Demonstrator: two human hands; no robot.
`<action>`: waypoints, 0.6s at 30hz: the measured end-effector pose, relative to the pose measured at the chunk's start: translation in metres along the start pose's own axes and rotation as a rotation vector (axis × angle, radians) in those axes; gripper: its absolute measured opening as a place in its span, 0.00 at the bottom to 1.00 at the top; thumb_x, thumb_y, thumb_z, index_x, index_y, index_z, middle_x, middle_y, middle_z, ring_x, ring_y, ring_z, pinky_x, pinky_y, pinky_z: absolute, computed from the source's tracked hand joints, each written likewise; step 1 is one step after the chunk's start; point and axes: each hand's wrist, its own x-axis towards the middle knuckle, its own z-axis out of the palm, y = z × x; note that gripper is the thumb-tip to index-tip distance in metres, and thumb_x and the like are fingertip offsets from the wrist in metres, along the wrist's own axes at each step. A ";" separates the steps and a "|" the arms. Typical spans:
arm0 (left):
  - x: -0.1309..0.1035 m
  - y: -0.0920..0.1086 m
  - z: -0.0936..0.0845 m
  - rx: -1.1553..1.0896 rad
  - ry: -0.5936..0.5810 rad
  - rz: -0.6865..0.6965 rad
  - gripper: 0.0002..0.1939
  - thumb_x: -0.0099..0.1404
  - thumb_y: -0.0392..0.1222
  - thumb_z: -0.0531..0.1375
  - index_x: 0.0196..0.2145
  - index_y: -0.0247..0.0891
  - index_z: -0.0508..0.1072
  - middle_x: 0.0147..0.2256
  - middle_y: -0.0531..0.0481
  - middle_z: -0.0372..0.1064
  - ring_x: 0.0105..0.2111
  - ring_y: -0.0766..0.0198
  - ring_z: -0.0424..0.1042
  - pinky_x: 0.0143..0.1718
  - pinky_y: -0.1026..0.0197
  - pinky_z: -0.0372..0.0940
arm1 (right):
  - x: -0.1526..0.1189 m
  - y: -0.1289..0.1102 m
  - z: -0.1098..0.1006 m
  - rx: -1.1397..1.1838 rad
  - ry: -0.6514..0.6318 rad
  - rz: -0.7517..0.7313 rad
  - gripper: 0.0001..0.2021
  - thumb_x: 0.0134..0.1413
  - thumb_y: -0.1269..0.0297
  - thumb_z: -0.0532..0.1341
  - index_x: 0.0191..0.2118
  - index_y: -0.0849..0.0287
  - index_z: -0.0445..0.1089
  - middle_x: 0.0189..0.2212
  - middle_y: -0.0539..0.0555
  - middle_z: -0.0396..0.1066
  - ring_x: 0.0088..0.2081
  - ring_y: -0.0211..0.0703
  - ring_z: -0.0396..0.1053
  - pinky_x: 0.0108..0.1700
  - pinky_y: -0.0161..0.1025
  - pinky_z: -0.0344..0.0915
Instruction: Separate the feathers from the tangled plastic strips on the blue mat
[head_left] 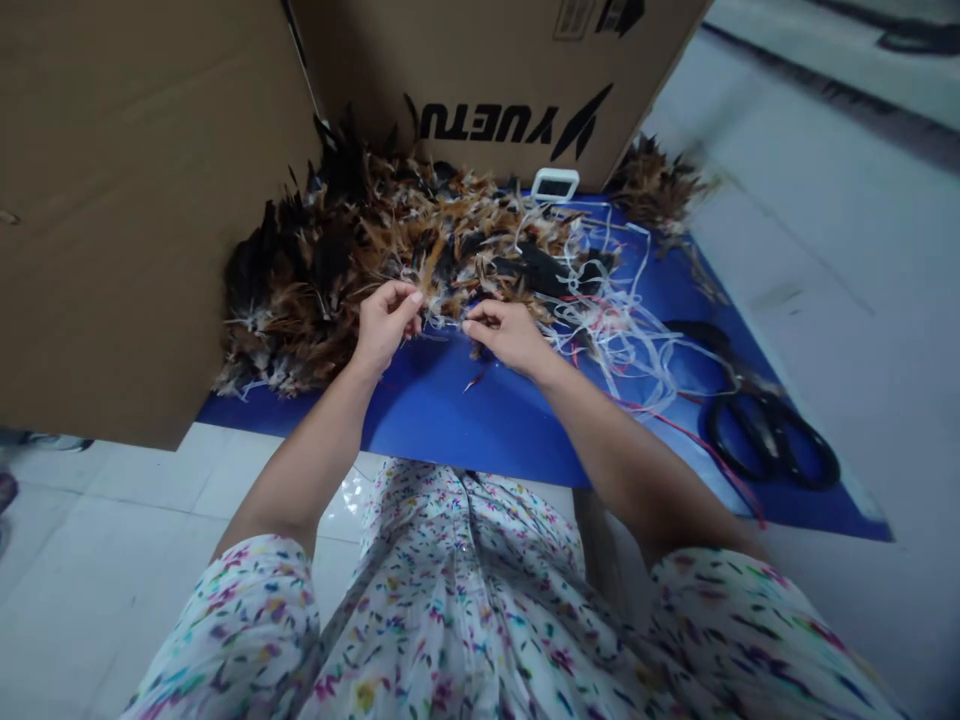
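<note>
My left hand (388,318) is closed in a pinch at the front edge of a heap of brown and black feathers (442,215). An orange-brown feather (432,262) stands up just beyond its fingertips. My right hand (510,335) is pinched too, a short way to the right. Between the two hands runs a thin whitish string (444,323), with small feather ends around it; both pinches appear to be on it. Right of my right hand lies a tangle of white strings (637,345) with a few red ones. The fingers partly hide what they grip.
Black-handled scissors (772,435) lie on the blue board (465,410) at the right. A small white-framed device (555,185) stands behind the feathers. Cardboard boxes (495,60) rise behind, and a cardboard panel (112,200) on the left. Another feather bunch (656,185) sits at the back right.
</note>
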 end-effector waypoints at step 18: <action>-0.011 -0.005 0.013 0.157 -0.150 0.018 0.21 0.55 0.58 0.69 0.29 0.37 0.71 0.18 0.57 0.67 0.15 0.72 0.66 0.18 0.69 0.62 | -0.008 0.002 0.002 -0.177 0.096 -0.176 0.08 0.54 0.63 0.62 0.36 0.59 0.76 0.29 0.52 0.76 0.32 0.41 0.71 0.35 0.37 0.62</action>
